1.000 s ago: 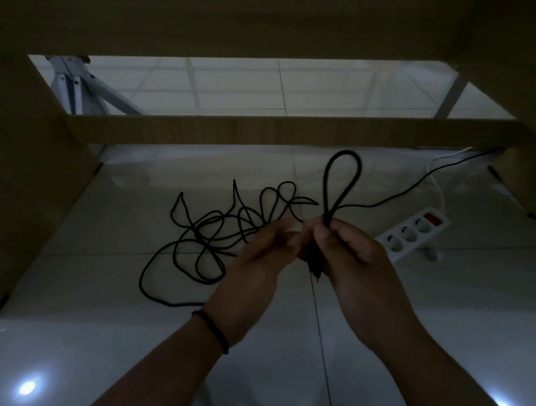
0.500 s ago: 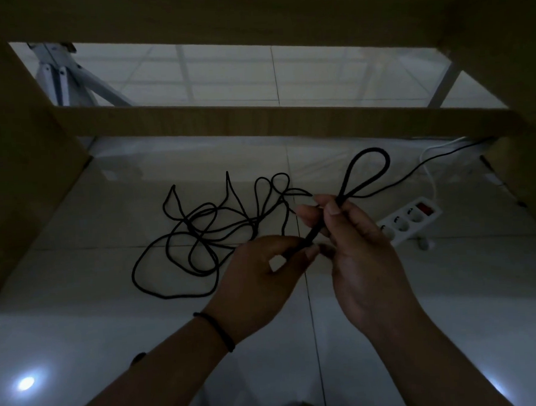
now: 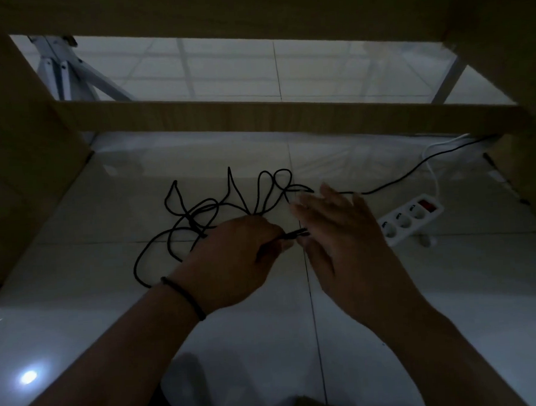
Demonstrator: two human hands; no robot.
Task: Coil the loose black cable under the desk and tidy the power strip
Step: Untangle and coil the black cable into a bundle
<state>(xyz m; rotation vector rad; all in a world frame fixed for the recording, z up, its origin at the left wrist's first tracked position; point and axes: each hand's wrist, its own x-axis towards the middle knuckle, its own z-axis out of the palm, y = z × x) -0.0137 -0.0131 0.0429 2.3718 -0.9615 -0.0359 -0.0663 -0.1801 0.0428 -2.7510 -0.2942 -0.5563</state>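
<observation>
**Cable end pinched in the left hand under the desk**

The person's left hand (image 3: 232,260) pinches the end of the black cable (image 3: 205,212) between thumb and fingertips, the doubled tip poking out to the right at about the middle of the view. A dark band (image 3: 184,295) circles the left wrist. The right hand (image 3: 340,242) hovers just beside that tip with its fingers spread and slightly blurred — it grips nothing, and whether its fingertips brush the cable cannot be told.

Most of the cable lies in a loose tangle of loops on the pale tiled floor (image 3: 110,304), just behind and to the left of the left hand. One strand runs away from behind the right hand toward the far right, passing under the wooden crossbar (image 3: 256,113) of the desk.

The white power strip (image 3: 412,218) lies on the floor to the right of the right hand, apart from it, set at a slant with a red switch at its far end — three sockets show. A white cord (image 3: 432,166) curves from it back toward the crossbar. Beyond the crossbar, white metal legs (image 3: 64,73) stand at the far left.
</observation>
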